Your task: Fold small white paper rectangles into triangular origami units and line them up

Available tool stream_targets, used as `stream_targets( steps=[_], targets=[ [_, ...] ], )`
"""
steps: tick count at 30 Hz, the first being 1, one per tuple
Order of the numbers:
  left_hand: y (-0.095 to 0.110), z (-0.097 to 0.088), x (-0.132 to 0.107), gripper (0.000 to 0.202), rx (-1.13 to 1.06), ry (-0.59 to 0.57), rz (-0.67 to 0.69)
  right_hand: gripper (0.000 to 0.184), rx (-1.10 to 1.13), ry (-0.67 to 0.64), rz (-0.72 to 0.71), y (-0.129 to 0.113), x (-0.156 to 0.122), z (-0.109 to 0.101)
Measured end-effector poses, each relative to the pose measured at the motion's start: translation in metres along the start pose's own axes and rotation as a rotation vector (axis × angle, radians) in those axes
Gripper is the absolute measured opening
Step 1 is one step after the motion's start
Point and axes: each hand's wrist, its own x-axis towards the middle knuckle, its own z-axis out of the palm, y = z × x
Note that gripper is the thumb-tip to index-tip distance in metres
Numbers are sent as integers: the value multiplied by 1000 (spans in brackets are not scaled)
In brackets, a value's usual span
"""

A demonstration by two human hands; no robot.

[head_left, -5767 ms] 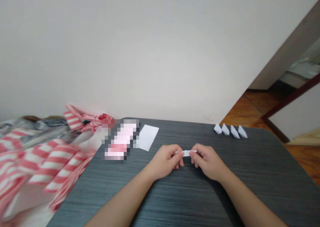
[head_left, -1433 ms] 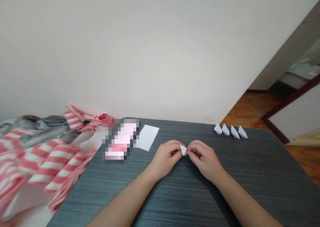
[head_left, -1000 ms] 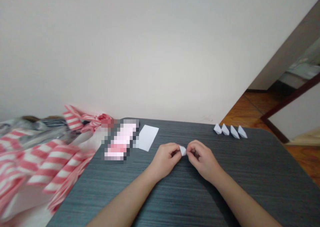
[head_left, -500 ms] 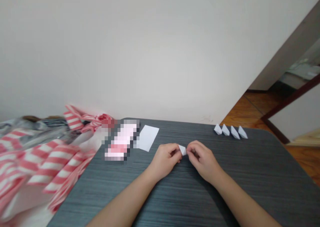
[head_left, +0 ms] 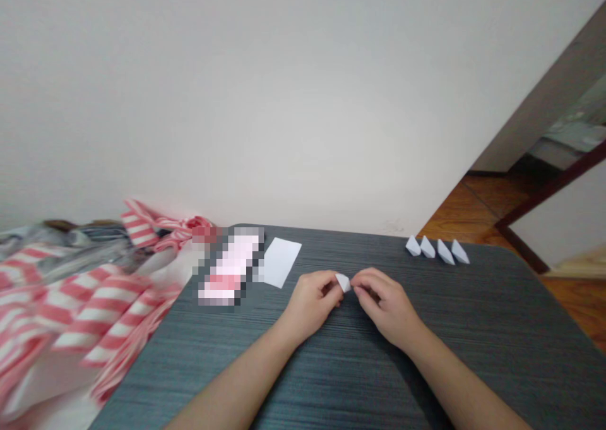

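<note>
A small folded piece of white paper (head_left: pixel 343 283) is pinched between the thumb and fingers of my left hand (head_left: pixel 315 302). From the other side, my right hand (head_left: pixel 383 304) meets the paper's right tip, its thumb and fingertips pressed together. Both hands are close to each other just above the dark table (head_left: pixel 322 379). Beyond my left hand lies a flat sheet of white paper (head_left: pixel 281 262). Several folded white paper shapes (head_left: pixel 428 247) stand in a row near the table's far right edge.
A pixelated pink and white item (head_left: pixel 231 266) lies left of the sheet. Red-and-white striped cloth (head_left: pixel 95 316) is heaped along the table's left side. Behind the table rises a pale wall (head_left: pixel 284 101); wooden floor (head_left: pixel 473 203) shows at the right.
The folded paper has shifted slightly left and tilted a little between my fingertips. My right fingers have moved a touch left with it; everything else stays put.
</note>
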Motion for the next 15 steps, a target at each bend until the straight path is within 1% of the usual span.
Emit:
stream_targets(
  steps=[2, 6, 9, 12, 15],
  targets=[
    [0, 0, 0, 20, 12, 13, 0, 17, 34, -4, 21, 0, 0, 0],
    [-1, 0, 1, 20, 24, 26, 9, 15, 151, -25, 109, 3, -1, 2],
    [-1, 0, 1, 20, 1, 28, 6, 17, 243, -49, 155, 6, -3, 3],
    [-1, 0, 1, 19, -18, 25, -10, 20, 298, -76, 162, 8, -3, 3],
    [-1, 0, 1, 19, -32, 20, -16, 19, 283, -101, 148, 8, -3, 0]
  ],
)
